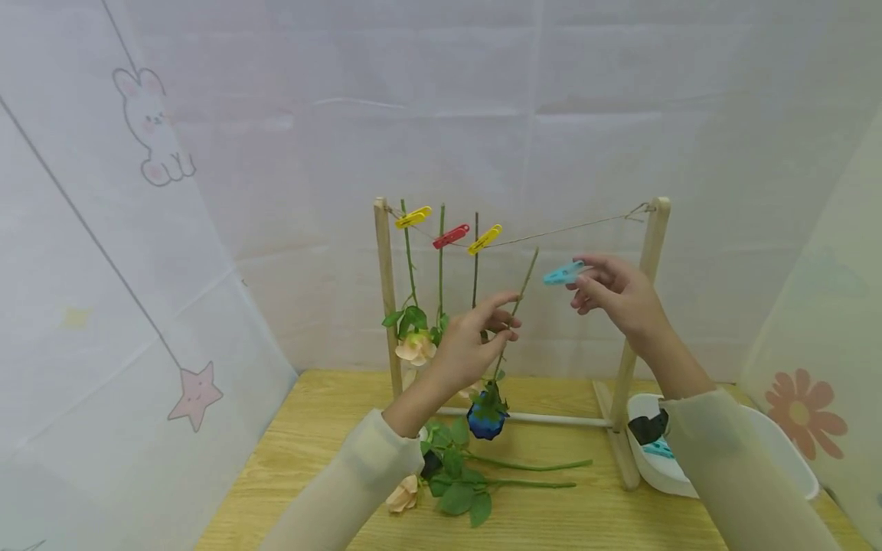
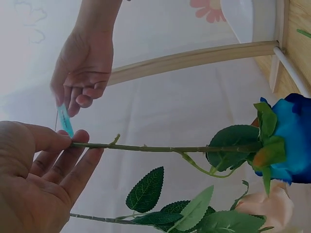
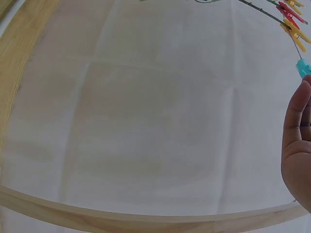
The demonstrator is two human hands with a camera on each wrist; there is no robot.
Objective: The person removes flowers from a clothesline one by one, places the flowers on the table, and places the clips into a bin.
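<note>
My left hand (image 1: 475,340) pinches the green stem of a blue rose (image 1: 486,419), which hangs head down in front of a string (image 1: 572,228). In the left wrist view, thumb and fingertips grip that stem (image 2: 146,148) near its cut end. Between the thumb and fingers of my right hand (image 1: 616,295) is a light blue clothespin (image 1: 563,273), held just right of the stem's top and below the string. The right wrist view catches only part of this hand (image 3: 297,141) and the clothespin (image 3: 303,69) at its right edge.
A yellow clothespin (image 1: 413,218), a red one (image 1: 451,236) and another yellow one (image 1: 485,239) hold flower stems on the string between wooden posts (image 1: 654,237). Leafy stems (image 1: 530,484) and a peach rose (image 1: 403,494) lie on the table. A white basin (image 1: 779,451) with clothespins stands right.
</note>
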